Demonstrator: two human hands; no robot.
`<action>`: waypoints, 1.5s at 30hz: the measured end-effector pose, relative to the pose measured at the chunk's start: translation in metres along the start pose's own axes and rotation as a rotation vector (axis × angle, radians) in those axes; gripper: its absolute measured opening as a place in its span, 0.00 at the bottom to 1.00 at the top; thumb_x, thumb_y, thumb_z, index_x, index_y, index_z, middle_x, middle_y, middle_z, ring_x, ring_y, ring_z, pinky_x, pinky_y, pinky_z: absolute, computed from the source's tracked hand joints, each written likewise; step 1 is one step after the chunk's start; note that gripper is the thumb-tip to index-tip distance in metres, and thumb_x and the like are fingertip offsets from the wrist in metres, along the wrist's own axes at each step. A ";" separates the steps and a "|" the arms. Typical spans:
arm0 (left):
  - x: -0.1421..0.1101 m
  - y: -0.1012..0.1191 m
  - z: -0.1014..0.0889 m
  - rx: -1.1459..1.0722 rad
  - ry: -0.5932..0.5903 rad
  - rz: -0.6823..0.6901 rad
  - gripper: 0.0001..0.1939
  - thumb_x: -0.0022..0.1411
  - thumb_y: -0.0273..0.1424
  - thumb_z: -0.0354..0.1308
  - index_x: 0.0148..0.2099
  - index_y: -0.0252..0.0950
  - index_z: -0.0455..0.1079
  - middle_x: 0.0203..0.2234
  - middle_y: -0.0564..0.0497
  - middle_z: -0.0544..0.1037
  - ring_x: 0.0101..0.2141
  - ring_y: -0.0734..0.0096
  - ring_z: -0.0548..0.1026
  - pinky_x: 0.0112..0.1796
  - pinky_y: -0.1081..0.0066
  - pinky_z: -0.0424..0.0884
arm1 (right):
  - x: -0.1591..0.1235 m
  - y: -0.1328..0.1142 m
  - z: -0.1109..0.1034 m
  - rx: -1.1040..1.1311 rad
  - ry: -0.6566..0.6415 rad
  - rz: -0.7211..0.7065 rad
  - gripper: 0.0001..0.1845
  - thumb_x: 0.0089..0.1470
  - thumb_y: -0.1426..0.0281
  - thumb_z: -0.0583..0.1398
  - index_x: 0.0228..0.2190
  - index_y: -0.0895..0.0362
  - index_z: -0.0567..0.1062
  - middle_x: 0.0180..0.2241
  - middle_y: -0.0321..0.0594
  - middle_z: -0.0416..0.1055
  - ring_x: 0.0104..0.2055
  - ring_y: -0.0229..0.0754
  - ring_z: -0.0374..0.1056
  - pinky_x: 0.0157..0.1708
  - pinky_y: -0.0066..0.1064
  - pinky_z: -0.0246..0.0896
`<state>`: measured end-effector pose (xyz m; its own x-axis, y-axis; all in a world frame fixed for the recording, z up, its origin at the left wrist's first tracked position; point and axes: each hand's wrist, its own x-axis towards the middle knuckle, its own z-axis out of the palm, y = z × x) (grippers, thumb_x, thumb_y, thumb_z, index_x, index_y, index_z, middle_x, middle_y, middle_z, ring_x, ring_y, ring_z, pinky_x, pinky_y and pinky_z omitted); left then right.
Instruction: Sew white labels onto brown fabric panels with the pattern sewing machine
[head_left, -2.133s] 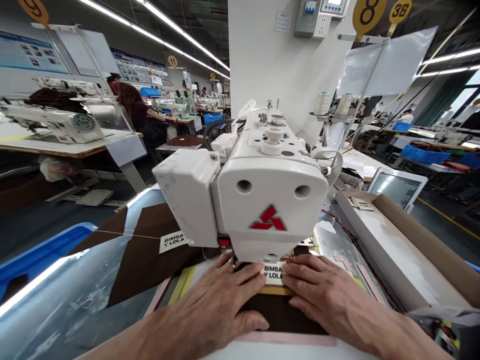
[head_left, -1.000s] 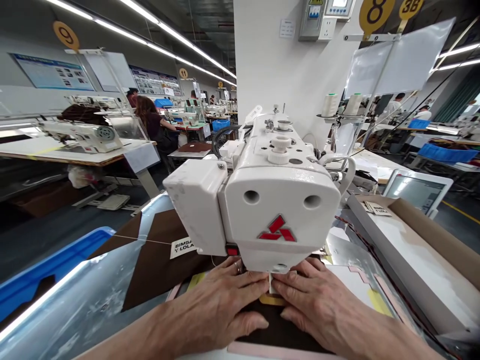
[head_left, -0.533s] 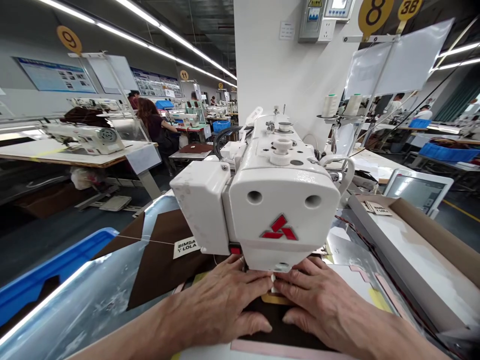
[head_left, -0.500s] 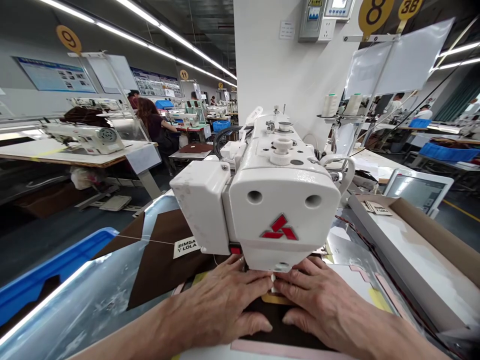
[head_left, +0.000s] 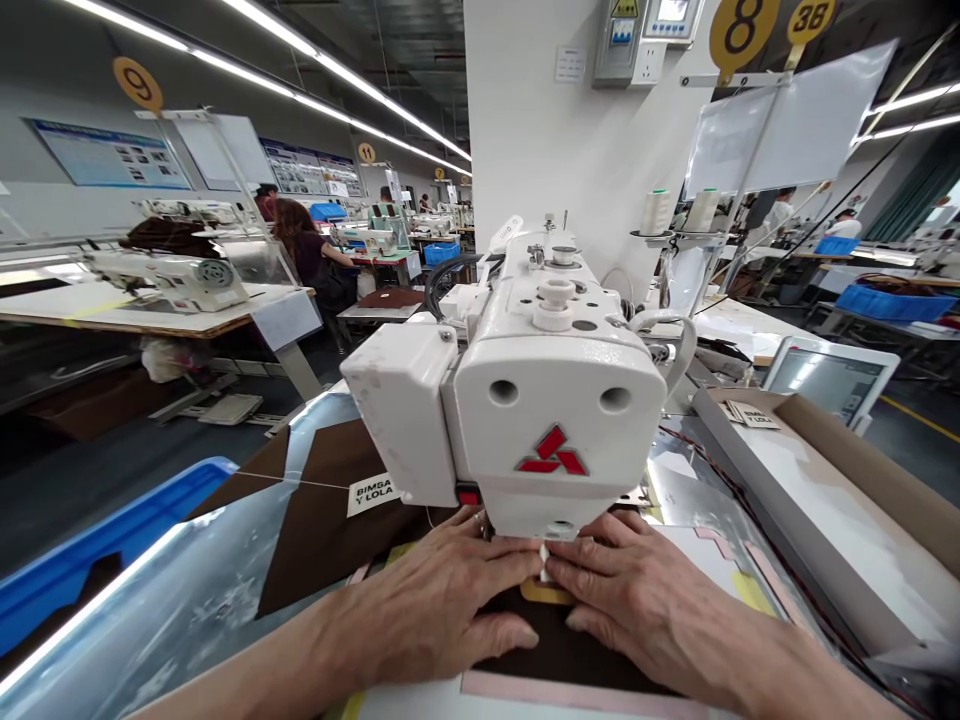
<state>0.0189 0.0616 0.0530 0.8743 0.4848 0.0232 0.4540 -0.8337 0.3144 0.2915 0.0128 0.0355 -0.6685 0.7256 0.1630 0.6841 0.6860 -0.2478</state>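
Pressing flat, my left hand (head_left: 450, 590) and right hand (head_left: 630, 585), grips spread wide, apparently brace the brown fabric (head_left: 555, 650) beneath the sewing machine (head_left: 555, 400) against shifting, fingertips flanking a white piece (head_left: 544, 562).

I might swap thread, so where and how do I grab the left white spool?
I'd likely grip the left white spool around its middle, from its left; it stands upright on a dish, and the right spool sits beside it.
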 end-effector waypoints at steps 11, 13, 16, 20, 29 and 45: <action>-0.021 -0.020 0.002 0.180 0.109 0.177 0.26 0.70 0.40 0.65 0.66 0.37 0.70 0.63 0.47 0.73 0.61 0.45 0.72 0.62 0.51 0.69 | -0.001 -0.001 -0.001 0.028 -0.126 0.045 0.19 0.72 0.59 0.57 0.61 0.43 0.70 0.59 0.34 0.73 0.57 0.51 0.66 0.59 0.46 0.58; -0.021 -0.020 0.003 0.165 0.105 0.171 0.26 0.70 0.41 0.66 0.66 0.38 0.70 0.63 0.48 0.73 0.62 0.46 0.71 0.63 0.52 0.68 | -0.001 -0.001 -0.003 0.045 -0.143 0.040 0.19 0.73 0.59 0.56 0.61 0.43 0.70 0.61 0.33 0.72 0.57 0.51 0.65 0.59 0.46 0.58; -0.020 -0.021 0.004 0.150 0.096 0.155 0.27 0.70 0.41 0.66 0.66 0.39 0.70 0.65 0.49 0.71 0.63 0.45 0.70 0.64 0.51 0.67 | 0.000 -0.001 -0.007 0.061 -0.156 0.016 0.17 0.73 0.59 0.55 0.59 0.46 0.72 0.63 0.33 0.70 0.58 0.49 0.64 0.60 0.44 0.57; -0.021 -0.022 0.006 0.143 0.087 0.157 0.28 0.70 0.41 0.66 0.67 0.38 0.69 0.65 0.49 0.71 0.63 0.44 0.70 0.64 0.48 0.67 | 0.003 -0.002 -0.008 0.040 -0.179 0.046 0.17 0.73 0.60 0.55 0.59 0.46 0.73 0.62 0.34 0.71 0.57 0.50 0.65 0.58 0.45 0.58; -0.019 -0.021 0.005 0.128 0.082 0.128 0.28 0.68 0.40 0.68 0.66 0.39 0.70 0.63 0.49 0.73 0.62 0.43 0.70 0.62 0.47 0.69 | 0.007 -0.006 -0.005 0.018 -0.233 0.090 0.20 0.73 0.60 0.54 0.62 0.46 0.71 0.62 0.36 0.72 0.61 0.54 0.64 0.62 0.50 0.57; -0.021 -0.022 0.004 0.128 0.018 0.090 0.28 0.70 0.42 0.65 0.68 0.43 0.68 0.67 0.53 0.68 0.65 0.47 0.68 0.66 0.49 0.64 | 0.000 -0.001 0.004 0.051 -0.154 0.077 0.21 0.74 0.58 0.54 0.64 0.41 0.68 0.63 0.31 0.70 0.61 0.51 0.63 0.62 0.50 0.56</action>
<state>-0.0090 0.0680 0.0418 0.9098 0.4102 0.0634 0.3929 -0.9004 0.1868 0.2893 0.0118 0.0325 -0.6542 0.7563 -0.0059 0.7220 0.6222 -0.3026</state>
